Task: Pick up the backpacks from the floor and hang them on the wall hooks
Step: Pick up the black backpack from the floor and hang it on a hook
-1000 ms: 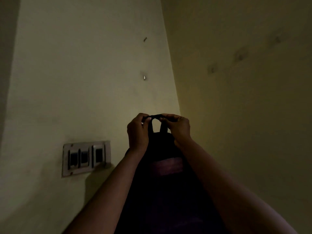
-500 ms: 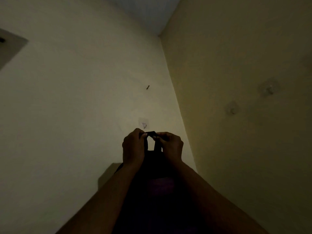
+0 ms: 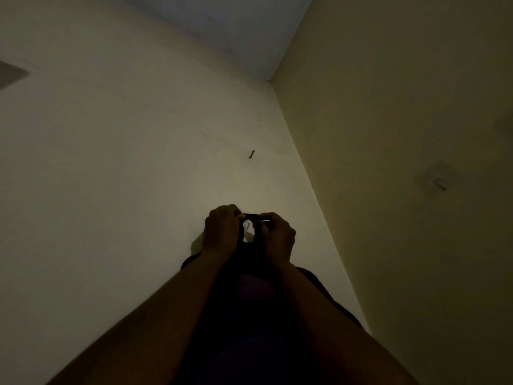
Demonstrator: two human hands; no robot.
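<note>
A dark backpack (image 3: 255,304) hangs between my forearms against the left wall, in dim light. My left hand (image 3: 220,232) and my right hand (image 3: 277,236) both pinch its top carry loop (image 3: 251,217) and hold it stretched level. Through the loop shows a small pale wall hook (image 3: 247,226) on its adhesive pad; whether the loop touches the hook I cannot tell. A dark nail (image 3: 252,154) sticks out of the wall higher up.
I stand in a room corner (image 3: 302,168) with the ceiling (image 3: 236,31) overhead. The right wall carries a clear adhesive hook (image 3: 438,182). A grey patch (image 3: 11,76) sits at the far left edge.
My hands have raised the backpack's loop up the wall until it frames the pale hook. My view has tilted upward; the switch plate has dropped out of sight and the ceiling has come in.
</note>
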